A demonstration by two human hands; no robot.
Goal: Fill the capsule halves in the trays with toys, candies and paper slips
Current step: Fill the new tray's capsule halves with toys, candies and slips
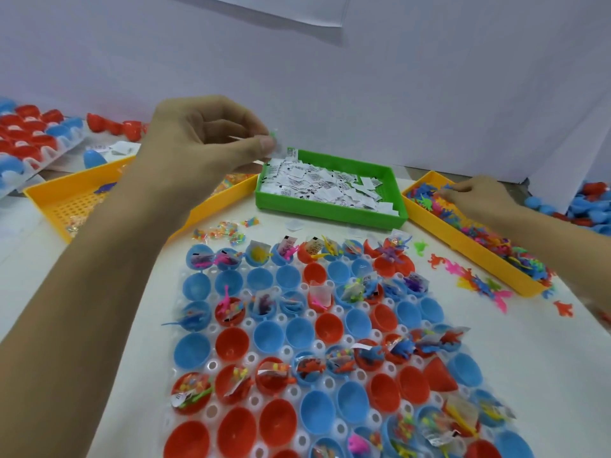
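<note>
A single head-worn camera looks forward and steeply down, close over the tray of capsule halves (330,342) on the table (545,358).

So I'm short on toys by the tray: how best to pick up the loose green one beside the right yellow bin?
Pinch the green toy across its narrow body from straight above. It lies flat on the table, limbs splayed, leaving no raised side edge to catch.

Glossy plastic capsule halves (231,345) (red, blue); matt paper slips (334,188); toys (469,234) look rubbery, perhaps.
</note>
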